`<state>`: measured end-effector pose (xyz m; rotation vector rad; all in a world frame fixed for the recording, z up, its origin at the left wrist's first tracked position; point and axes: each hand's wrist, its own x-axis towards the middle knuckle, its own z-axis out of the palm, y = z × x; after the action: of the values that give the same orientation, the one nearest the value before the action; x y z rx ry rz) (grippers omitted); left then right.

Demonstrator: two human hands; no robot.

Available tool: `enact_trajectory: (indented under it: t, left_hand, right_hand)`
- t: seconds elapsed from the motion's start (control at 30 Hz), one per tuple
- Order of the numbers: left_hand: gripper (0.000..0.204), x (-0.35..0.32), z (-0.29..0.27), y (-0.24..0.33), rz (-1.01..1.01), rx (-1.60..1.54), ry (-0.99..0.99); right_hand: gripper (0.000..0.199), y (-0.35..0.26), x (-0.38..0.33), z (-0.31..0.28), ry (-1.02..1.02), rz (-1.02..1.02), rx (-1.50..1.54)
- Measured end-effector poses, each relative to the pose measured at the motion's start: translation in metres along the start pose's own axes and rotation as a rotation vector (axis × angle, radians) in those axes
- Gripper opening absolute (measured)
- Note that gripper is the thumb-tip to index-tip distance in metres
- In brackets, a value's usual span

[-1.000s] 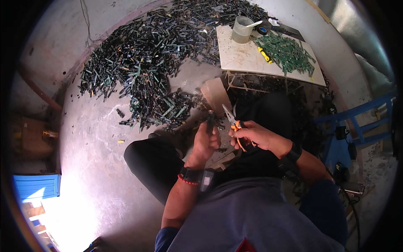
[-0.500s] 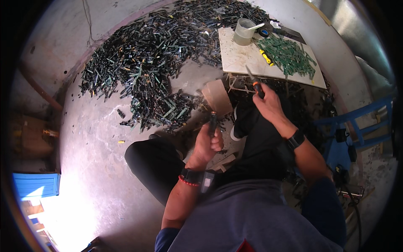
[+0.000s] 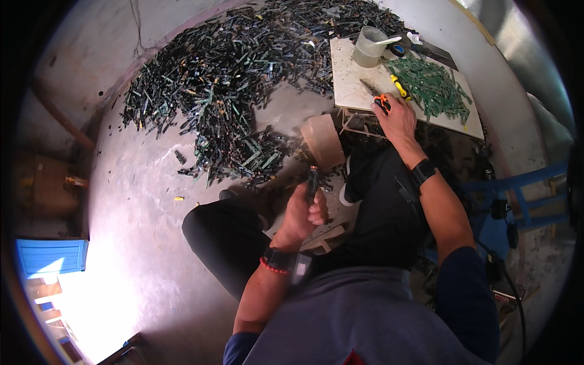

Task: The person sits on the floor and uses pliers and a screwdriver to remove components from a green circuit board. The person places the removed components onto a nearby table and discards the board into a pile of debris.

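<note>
Cup (image 3: pixel 369 47) on the bench (image 3: pixel 353 85), just beyond your right hand (image 3: pixel 396 118), holds a white stick; contents otherwise unclear. Your left hand (image 3: pixel 304 213) is closed round a dark strip (image 3: pixel 312 181), held upright over your lap. Your right hand has reached further out since half a second ago, now laying the orange-handled cutters (image 3: pixel 376 97) on the bench, fingers on them. Green strips (image 3: pixel 435 88) piled right of it. Concrete floor (image 3: pixel 140 201), big scrap heap (image 3: pixel 231 79) beyond your left hand.
</note>
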<state>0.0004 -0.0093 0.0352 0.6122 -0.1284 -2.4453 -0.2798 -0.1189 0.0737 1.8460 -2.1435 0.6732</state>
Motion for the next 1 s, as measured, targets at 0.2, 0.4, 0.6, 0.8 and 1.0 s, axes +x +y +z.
enact_trajectory:
  t: [0.2, 0.4, 0.6, 0.8, 1.0]
  left_hand:
    - [0.036, 0.003, -0.002, 0.000, 0.015, -0.013, -0.041]
    - [0.037, 0.006, 0.002, 0.000, 0.001, -0.014, -0.030]
    - [0.039, 0.001, -0.004, -0.003, 0.036, 0.009, 0.016]
    - [0.045, 0.009, -0.010, -0.009, -0.013, 0.069, 0.232]
    - [0.047, 0.008, -0.003, -0.014, 0.002, 0.215, 0.118]
  right_hand:
    - [0.041, 0.002, 0.011, 0.014, -0.006, 0.031, -0.010]
    - [0.032, -0.002, 0.007, 0.002, 0.177, -0.045, 0.027]
    - [0.023, -0.069, -0.090, -0.014, -0.328, 0.145, 1.094]
    - [0.024, -0.109, -0.133, -0.027, -0.783, 0.296, 1.345]
    - [0.023, -0.102, -0.134, -0.014, -0.872, 0.513, 1.567]
